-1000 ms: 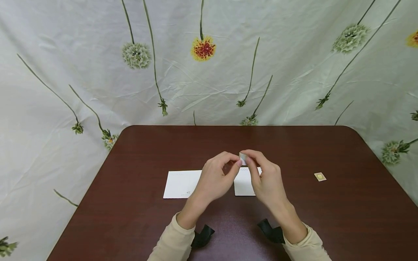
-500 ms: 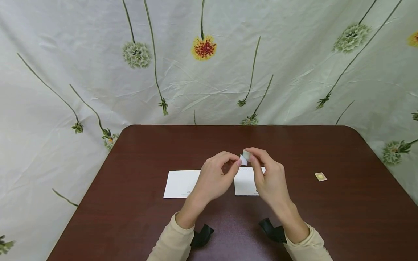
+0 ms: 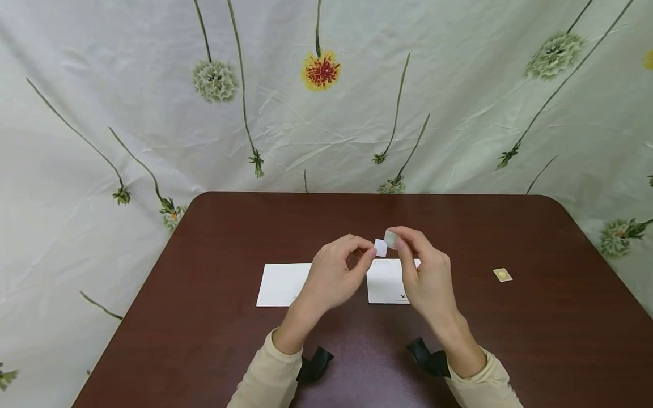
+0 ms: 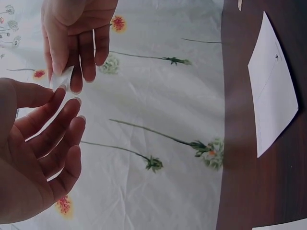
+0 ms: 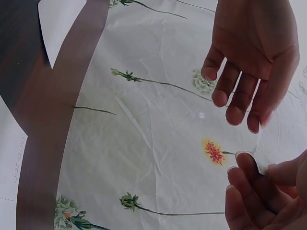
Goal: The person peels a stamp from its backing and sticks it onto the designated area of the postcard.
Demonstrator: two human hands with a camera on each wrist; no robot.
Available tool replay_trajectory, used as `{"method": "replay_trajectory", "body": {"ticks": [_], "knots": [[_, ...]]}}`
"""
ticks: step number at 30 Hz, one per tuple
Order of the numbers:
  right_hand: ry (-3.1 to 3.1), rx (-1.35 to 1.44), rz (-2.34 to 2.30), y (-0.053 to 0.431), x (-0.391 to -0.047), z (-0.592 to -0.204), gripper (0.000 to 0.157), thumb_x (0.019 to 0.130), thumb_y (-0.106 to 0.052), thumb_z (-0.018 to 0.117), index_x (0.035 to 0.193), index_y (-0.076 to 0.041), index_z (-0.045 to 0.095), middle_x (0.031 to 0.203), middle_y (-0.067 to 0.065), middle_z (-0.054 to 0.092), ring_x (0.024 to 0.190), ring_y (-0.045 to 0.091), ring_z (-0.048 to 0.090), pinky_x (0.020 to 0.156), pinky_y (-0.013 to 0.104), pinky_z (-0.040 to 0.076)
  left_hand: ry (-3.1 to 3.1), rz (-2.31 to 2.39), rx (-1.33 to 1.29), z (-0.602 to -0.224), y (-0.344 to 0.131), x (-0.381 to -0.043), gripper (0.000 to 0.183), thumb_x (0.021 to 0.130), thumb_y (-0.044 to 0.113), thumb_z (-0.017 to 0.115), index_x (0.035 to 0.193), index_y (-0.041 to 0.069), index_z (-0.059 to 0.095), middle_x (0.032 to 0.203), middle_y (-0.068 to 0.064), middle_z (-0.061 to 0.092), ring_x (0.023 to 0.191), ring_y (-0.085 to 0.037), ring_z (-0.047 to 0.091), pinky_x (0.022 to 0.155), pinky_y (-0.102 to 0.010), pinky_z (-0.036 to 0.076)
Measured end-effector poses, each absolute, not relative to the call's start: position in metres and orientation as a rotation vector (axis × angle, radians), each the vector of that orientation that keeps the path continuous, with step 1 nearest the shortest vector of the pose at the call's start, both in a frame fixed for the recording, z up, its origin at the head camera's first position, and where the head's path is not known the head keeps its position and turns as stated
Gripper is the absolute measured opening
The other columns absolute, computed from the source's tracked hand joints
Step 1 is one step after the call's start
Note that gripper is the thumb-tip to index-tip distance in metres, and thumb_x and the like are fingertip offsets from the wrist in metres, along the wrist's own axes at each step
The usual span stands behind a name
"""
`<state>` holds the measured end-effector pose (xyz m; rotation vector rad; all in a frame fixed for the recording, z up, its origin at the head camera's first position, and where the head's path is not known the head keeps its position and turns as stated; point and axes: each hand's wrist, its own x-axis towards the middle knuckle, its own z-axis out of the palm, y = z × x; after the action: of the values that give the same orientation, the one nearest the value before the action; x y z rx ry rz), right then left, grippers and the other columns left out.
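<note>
Left grip (image 3: 334,277) pinches one small white paper square (image 3: 380,247); right grip (image 3: 429,277) pinches one pale grey, squarish slip (image 3: 390,238) just beside it, both above the smooth dark-brown counter (image 3: 178,340). Two flat white paper rectangles (image 3: 386,284) and one cream square (image 3: 502,275) lie there.

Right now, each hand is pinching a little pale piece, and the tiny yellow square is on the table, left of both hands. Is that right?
Not quite: the tiny yellow square is to the right, not the left, as the head view shows. It does lie on the table, and the left hand pinches a little white piece, the right hand a little pale piece.
</note>
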<state>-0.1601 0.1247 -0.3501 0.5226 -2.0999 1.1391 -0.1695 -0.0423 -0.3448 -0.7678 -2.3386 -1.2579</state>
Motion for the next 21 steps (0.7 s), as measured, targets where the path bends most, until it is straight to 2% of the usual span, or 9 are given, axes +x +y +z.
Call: {"method": "replay_trajectory", "body": {"ticks": [14,21], "knots": [[-2.092,0.469,1.163,0.124,-0.159,-0.348,0.020,0.091,0.007,0.058,0.106,-0.001,0.067,0.088,0.009,0.069,0.063,0.015,0.058,0.055,0.017,0.040,-2.366,-1.247,-0.752,-0.343,-0.047,-0.170,0.006,0.089,0.006,0.065,0.087,0.008,0.069,0.079,0.004,0.063,0.067,-0.010,0.055,0.062,-0.028,0.047],[-2.096,0.449,1.176,0.125,-0.158,-0.347,0.020,0.091,0.007,0.058,0.106,-0.001,0.067,0.087,0.010,0.069,0.066,0.017,0.061,0.056,0.017,0.041,-2.405,-1.259,-0.690,-0.344,-0.061,-0.179,0.006,0.090,0.009,0.066,0.090,0.008,0.072,0.082,0.004,0.064,0.065,-0.010,0.053,0.059,-0.026,0.045]]}}
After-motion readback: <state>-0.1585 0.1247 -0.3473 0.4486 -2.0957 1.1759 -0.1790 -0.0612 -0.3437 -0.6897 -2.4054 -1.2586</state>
